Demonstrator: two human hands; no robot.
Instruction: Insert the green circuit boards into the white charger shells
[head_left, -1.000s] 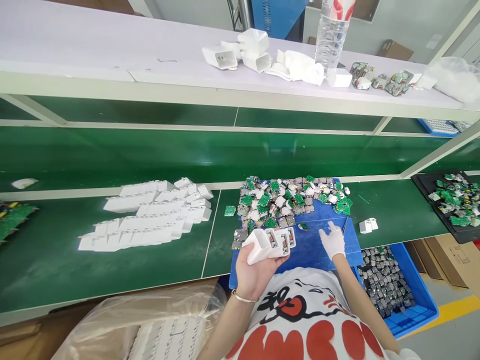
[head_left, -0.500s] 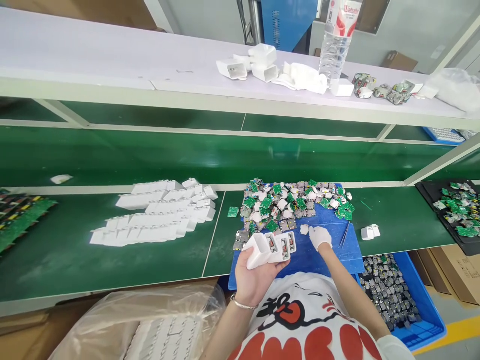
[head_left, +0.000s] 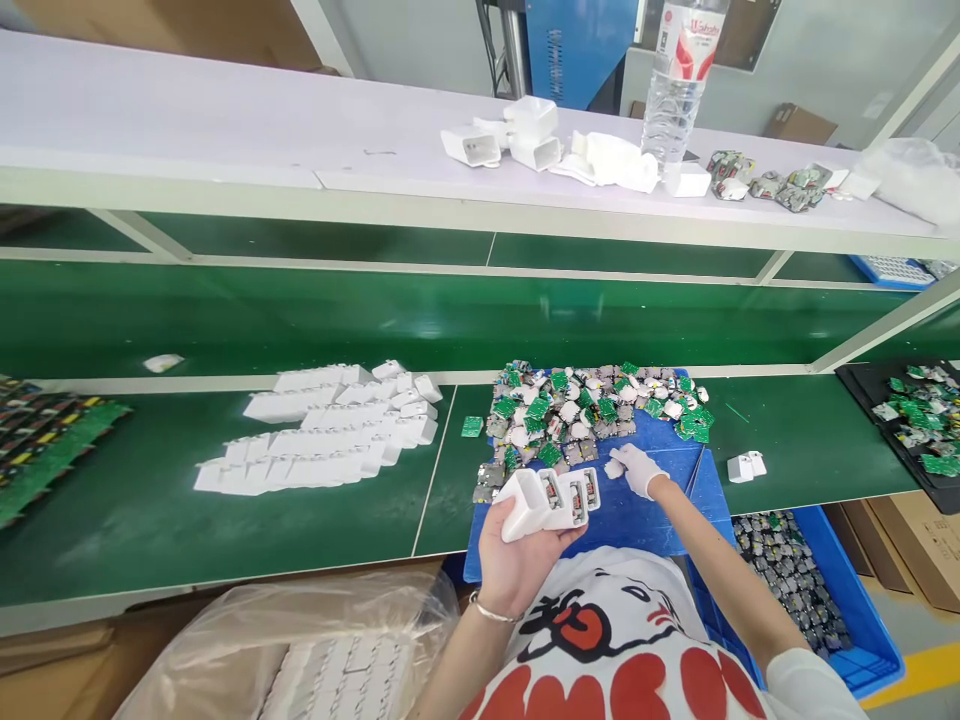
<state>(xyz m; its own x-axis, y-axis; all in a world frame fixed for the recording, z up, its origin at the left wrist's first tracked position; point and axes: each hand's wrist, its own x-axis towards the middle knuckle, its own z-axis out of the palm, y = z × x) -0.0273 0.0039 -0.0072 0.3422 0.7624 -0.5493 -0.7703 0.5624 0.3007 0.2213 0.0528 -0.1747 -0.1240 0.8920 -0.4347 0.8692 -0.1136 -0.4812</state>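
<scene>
My bare left hand (head_left: 517,565) is wrapped round a short row of white plastic housings (head_left: 546,502), held above the blue mat. Circuit boards show inside some of their open ends. My right hand (head_left: 641,470), in a white glove, has its fingertips closed on a small white piece (head_left: 613,468) at the mat's surface; its exact kind is too small to tell. Just beyond both hands lies a heap of small circuit board assemblies (head_left: 570,408), green, grey and white, on the blue mat (head_left: 675,520). Tweezers (head_left: 693,468) rest right of my right hand.
Rows of white housings (head_left: 322,440) cover the bench to the left. Circuit boards (head_left: 52,450) lie at far left, and a black tray (head_left: 870,395) holds more at right. A blue bin (head_left: 870,640) stands below. Overhead, a shelf (head_left: 225,130) carries a water bottle (head_left: 679,90).
My right fingertips have come onto the small white piece, which lay just beside them before. The left hand still holds the housings. The view has shifted slightly.
</scene>
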